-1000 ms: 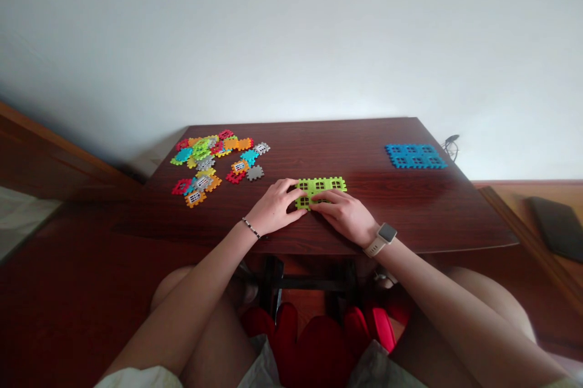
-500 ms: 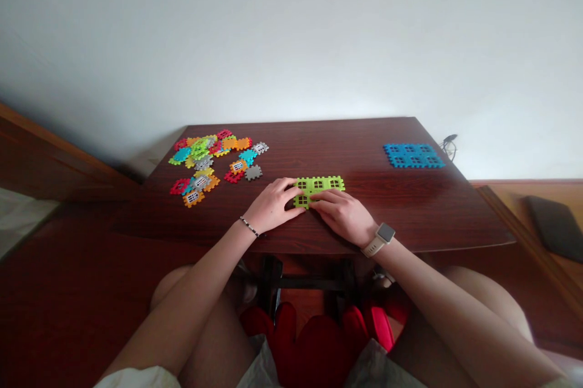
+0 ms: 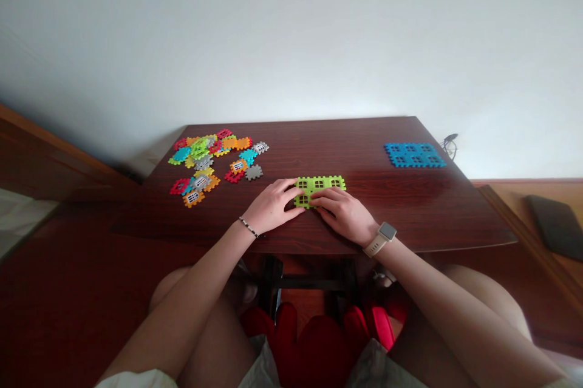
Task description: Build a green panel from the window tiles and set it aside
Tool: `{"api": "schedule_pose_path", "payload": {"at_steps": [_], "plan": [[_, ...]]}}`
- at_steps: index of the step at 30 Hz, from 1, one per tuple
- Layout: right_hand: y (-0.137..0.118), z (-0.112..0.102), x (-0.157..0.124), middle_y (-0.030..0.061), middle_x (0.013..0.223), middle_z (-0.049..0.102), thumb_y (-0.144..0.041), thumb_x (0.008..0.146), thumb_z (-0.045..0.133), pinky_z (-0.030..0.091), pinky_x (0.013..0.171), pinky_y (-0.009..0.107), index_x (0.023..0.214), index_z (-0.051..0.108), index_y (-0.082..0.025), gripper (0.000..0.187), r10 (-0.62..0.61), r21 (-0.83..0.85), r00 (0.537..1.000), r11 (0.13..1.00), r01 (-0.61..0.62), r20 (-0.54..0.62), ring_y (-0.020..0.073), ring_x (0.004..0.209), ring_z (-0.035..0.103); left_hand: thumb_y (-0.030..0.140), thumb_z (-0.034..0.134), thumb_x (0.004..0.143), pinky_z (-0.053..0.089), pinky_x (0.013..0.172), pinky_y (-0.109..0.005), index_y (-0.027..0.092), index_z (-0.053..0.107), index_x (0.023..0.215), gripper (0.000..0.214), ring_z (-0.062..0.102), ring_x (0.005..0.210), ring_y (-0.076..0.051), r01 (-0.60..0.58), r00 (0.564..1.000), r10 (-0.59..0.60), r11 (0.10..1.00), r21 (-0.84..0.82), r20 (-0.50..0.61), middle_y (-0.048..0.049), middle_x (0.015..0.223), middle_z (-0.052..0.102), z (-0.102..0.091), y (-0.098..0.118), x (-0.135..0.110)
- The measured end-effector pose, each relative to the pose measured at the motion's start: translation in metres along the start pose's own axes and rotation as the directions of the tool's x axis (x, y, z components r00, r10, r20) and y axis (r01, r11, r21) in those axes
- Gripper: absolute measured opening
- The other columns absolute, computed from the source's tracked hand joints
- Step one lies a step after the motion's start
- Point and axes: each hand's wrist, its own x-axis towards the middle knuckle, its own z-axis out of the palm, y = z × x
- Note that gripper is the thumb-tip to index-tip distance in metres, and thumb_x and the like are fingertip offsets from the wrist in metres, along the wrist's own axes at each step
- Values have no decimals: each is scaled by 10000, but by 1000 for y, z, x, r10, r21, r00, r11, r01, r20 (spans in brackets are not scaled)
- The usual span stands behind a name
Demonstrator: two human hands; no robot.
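A flat panel of joined lime-green waffle tiles point(image 3: 321, 184) lies near the front middle of the dark wooden table point(image 3: 364, 133). My left hand point(image 3: 273, 206) presses on the panel's left end with curled fingers. My right hand point(image 3: 344, 213), a pale watch on its wrist, covers the panel's near row, fingers pinched on a green tile. Part of the near row is hidden under both hands.
A loose heap of coloured tiles point(image 3: 212, 160) lies at the table's back left. A joined blue tile panel point(image 3: 413, 155) sits at the back right, beside a dark cable. A dark flat object point(image 3: 556, 227) rests on the ledge to the right. Red footwear shows below the table.
Both hands stay on the green panel with only small finger shifts. The panel has hardly moved.
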Motion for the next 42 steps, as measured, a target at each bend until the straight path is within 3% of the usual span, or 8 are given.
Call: {"api": "schedule_pose_path", "payload": {"at_steps": [6, 12, 16, 20, 24, 33, 42], "plan": [[3, 1, -1, 100, 1336, 752, -236, 1077, 594, 567, 1131, 546, 1319, 742, -282, 288, 17, -14, 1000, 1000, -17, -16, 311, 1269, 675, 401, 743, 996, 519, 1221, -547, 243, 650, 1387, 432, 620, 1377, -324, 9, 1000, -9, 1000, 1, 9, -136, 1457, 629, -2, 1, 2], [28, -18, -8, 145, 1496, 651, -420, 1003, 742, 504, 1190, 643, 1561, 575, -292, 596, 122, -70, 991, 989, -127, -62, 386, 1405, 591, 406, 754, 986, 504, 1234, -543, 259, 567, 1481, 549, 614, 1382, -322, 3, 1000, -2, 999, -36, 27, -136, 1487, 594, -5, -1, 3], [46, -31, -12, 159, 1528, 629, -478, 987, 759, 480, 1223, 635, 1607, 527, -281, 691, 141, -70, 989, 987, -144, -44, 383, 1428, 585, 404, 781, 965, 483, 1252, -556, 247, 492, 1557, 676, 572, 1420, -336, 16, 1000, -15, 998, -54, 20, -153, 1495, 579, -5, -3, 2], [54, -30, -17, 150, 1610, 582, -517, 979, 760, 445, 1245, 664, 1646, 482, -314, 750, 162, -88, 987, 983, -161, -5, 397, 1504, 534, 465, 818, 933, 420, 1296, -595, 248, 388, 1637, 854, 483, 1518, -372, 35, 999, -35, 998, -47, -2, -179, 1592, 517, 1, -8, 1], [54, -27, -17, 165, 1615, 584, -522, 987, 749, 457, 1232, 661, 1646, 487, -293, 745, 170, -91, 985, 981, -169, 10, 397, 1489, 557, 552, 806, 930, 394, 1307, -610, 239, 325, 1679, 943, 446, 1565, -385, 43, 999, -43, 998, -52, 4, -194, 1659, 481, 7, -13, 0], [45, -35, -14, 146, 1492, 675, -478, 1018, 706, 528, 1170, 633, 1589, 553, -282, 624, 171, -61, 985, 984, -170, 10, 387, 1365, 648, 532, 829, 911, 427, 1274, -598, 265, 350, 1672, 938, 494, 1529, -376, 40, 998, -36, 996, -79, 50, -169, 1634, 524, 2, -15, 2], [50, -29, -11, 154, 1579, 602, -414, 1004, 711, 472, 1227, 649, 1674, 441, -294, 732, 158, -93, 987, 983, -160, -35, 393, 1470, 559, 395, 876, 868, 445, 1284, -598, 283, 314, 1676, 991, 495, 1512, -371, -20, 1000, 18, 996, -89, -15, -162, 1596, 519, -4, -6, 2]]}}
